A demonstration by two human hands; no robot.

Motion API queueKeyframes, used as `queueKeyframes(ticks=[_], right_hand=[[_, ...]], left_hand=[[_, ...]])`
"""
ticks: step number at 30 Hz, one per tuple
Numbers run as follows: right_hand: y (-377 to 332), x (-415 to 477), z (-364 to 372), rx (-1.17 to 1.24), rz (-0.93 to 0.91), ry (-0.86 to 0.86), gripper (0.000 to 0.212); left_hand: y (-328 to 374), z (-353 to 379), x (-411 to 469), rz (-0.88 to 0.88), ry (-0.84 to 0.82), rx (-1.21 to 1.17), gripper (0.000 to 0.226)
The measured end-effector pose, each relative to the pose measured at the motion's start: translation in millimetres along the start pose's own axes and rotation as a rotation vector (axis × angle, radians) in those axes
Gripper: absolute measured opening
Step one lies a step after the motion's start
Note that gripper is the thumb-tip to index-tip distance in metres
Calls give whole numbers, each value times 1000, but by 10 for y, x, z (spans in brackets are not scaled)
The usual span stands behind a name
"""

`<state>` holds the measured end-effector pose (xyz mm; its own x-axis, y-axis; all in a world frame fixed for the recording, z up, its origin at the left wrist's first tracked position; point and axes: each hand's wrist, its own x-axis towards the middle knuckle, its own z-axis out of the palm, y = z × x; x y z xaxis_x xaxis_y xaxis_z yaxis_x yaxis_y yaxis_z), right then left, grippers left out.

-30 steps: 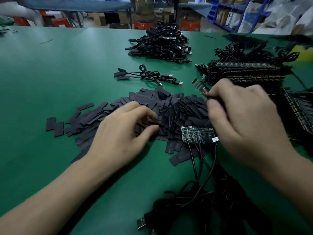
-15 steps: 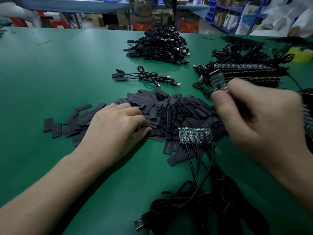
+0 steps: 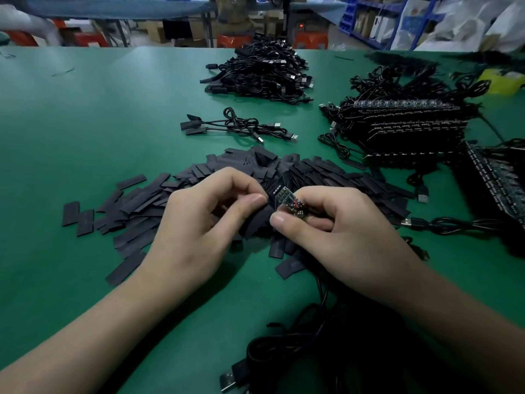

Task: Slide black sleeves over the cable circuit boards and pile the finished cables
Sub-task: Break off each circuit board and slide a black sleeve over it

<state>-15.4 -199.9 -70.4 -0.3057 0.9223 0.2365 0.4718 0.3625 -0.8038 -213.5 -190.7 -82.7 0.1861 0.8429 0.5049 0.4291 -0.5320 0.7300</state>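
Both hands at work over the sleeve heap (image 3: 312, 172), mid-table.
L hand (image 3: 199, 223) pinches one black sleeve (image 3: 255, 223) betw. thumb & fingers. R hand (image 3: 341, 237) pinches a small board (image 3: 288, 199) betw. thumb & forefinger, its end right at the sleeve; can't tell if it's inside. The cable drops to a black coil (image 3: 298, 351) at the near edge. Finished pile (image 3: 261, 69) sits far back on the green table (image 3: 85, 123), a few done cables (image 3: 241, 127) nearer, bare boards (image 3: 406, 126) stacked on the right.

L hand (image 3: 199, 220) pinches sleeve (image 3: 255, 223); R hand (image 3: 341, 234) pinches board (image 3: 288, 199).
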Motion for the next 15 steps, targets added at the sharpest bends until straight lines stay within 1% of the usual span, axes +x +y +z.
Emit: queueKeyframes(ticks=[3, 5, 7, 9, 11, 13, 15], right_hand=[[22, -10, 11, 130, 44, -27, 23], [27, -3, 23, 129, 44, -5, 30], [34, 7, 27, 145, 57, 46, 32], [46, 22, 23, 187, 75, 86, 26], [54, 22, 37, 183, 78, 74, 26], [54, 12, 43, 185, 36, 62, 21], [38, 9, 11, 148, -6, 82, 26]], left_hand=[[23, 60, -6, -38, -38, -97, 3], [11, 72, -18, -49, -25, -127, 5], [7, 70, -31, -24, -5, -66, 13], [28, 54, -37, 74, 12, 88, 26], [45, 45, -32, 156, 28, 215, 35], [40, 39, -22, 174, 46, 233, 30], [36, 23, -22, 137, 61, 190, 27]])
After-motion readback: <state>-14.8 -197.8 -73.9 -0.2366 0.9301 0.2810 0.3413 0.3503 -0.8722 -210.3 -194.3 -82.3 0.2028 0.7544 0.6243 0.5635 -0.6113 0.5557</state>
